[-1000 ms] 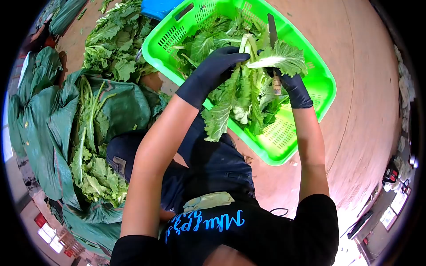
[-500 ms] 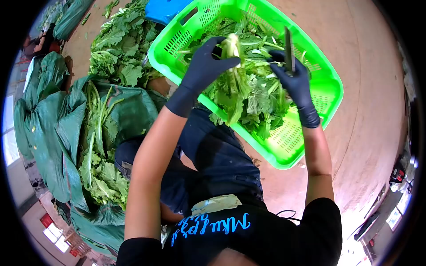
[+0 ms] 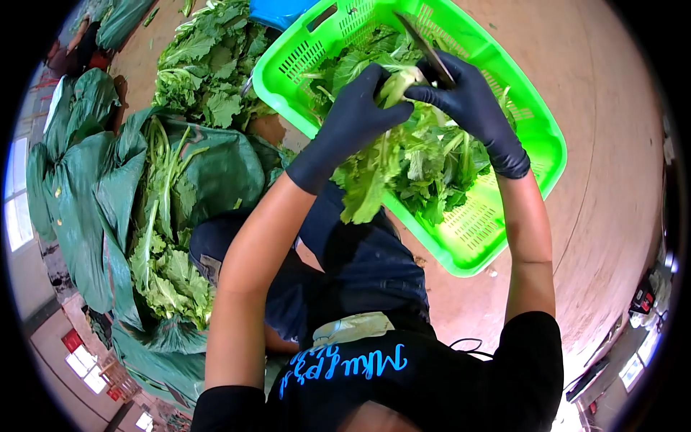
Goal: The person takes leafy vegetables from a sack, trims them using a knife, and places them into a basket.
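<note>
My left hand (image 3: 363, 108), in a black glove, is closed around a leafy green vegetable (image 3: 371, 180) whose leaves hang down over the near rim of the basket. Its pale stem end points up between my two hands. In my right hand (image 3: 468, 101), also gloved in black, is a knife (image 3: 425, 47) with its blade slanting up and to the left. The right thumb reaches to the stem end. Below both hands, a bright green plastic basket (image 3: 529, 241) holds many loose leafy greens (image 3: 432, 169).
A green woven sack (image 3: 223, 169) lies open on the left with greens (image 3: 169, 281) on it. Another heap of greens (image 3: 209, 72) rests on the floor beyond, near a blue container (image 3: 281, 11). Part of another person (image 3: 75, 47) shows at the far upper left.
My right hand has moved left and up with the knife, meeting the stem end. The blade has tipped from near upright to a leftward slant. My left hand still holds the vegetable.
</note>
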A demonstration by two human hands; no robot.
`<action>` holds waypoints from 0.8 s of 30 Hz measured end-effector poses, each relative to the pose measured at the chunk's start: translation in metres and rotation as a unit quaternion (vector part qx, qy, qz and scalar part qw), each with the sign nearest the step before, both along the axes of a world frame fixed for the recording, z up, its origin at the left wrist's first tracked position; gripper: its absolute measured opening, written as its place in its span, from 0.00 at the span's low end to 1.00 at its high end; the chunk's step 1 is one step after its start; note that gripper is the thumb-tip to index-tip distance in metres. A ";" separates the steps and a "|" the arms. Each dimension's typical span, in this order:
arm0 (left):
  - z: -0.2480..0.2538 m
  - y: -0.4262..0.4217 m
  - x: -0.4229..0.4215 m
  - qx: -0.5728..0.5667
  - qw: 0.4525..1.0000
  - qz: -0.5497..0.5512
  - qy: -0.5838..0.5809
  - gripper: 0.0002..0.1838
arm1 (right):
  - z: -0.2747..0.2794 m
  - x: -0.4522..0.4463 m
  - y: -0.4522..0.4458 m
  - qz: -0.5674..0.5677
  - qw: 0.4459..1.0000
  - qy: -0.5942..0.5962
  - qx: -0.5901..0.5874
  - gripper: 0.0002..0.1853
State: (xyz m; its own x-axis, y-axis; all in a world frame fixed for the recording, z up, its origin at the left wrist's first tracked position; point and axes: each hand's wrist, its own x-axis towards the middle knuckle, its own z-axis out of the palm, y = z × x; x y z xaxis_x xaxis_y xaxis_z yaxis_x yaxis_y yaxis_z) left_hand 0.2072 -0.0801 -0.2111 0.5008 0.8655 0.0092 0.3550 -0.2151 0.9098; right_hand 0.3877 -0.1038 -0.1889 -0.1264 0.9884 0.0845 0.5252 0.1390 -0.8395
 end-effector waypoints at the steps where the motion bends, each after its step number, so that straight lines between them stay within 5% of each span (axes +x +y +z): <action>1: 0.003 -0.001 0.002 0.048 0.998 0.010 0.038 0.22 | 0.002 0.005 -0.001 0.007 0.996 -0.083 0.015 0.18; 3: 0.008 -0.005 0.003 0.126 0.980 0.032 0.149 0.22 | -0.010 0.010 -0.007 -0.006 0.983 -0.166 0.075 0.17; 6: 0.006 -0.006 0.009 0.142 0.976 0.019 0.162 0.21 | -0.018 0.011 -0.014 -0.056 0.973 -0.209 0.074 0.16; 10: 0.004 -0.006 0.004 0.036 0.999 0.014 0.038 0.21 | -0.045 0.042 -0.014 -0.120 0.980 -0.157 0.016 0.20; 12: 0.009 -0.005 0.002 0.041 0.999 0.021 0.013 0.21 | -0.054 0.048 -0.022 -0.111 0.956 -0.221 0.156 0.18; 14: 0.012 -0.008 0.001 0.032 0.999 0.028 0.004 0.22 | -0.029 0.026 -0.037 -0.152 0.969 -0.192 0.038 0.16; 16: 0.011 -0.010 0.004 0.032 0.999 0.026 0.009 0.21 | -0.026 0.011 -0.043 -0.115 0.974 -0.147 0.131 0.11; 24: 0.007 -0.018 0.003 0.088 0.996 0.015 -0.020 0.22 | -0.032 0.001 -0.037 -0.094 0.976 -0.188 0.051 0.08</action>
State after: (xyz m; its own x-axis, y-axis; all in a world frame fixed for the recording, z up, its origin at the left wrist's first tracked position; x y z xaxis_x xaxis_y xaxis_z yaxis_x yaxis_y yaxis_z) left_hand 0.2099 -0.0985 -0.2037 0.4708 0.8632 0.1823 0.3273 -0.3627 0.8726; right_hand 0.3883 -0.1406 -0.2212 0.0161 0.9858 0.1671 0.8179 0.0831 -0.5693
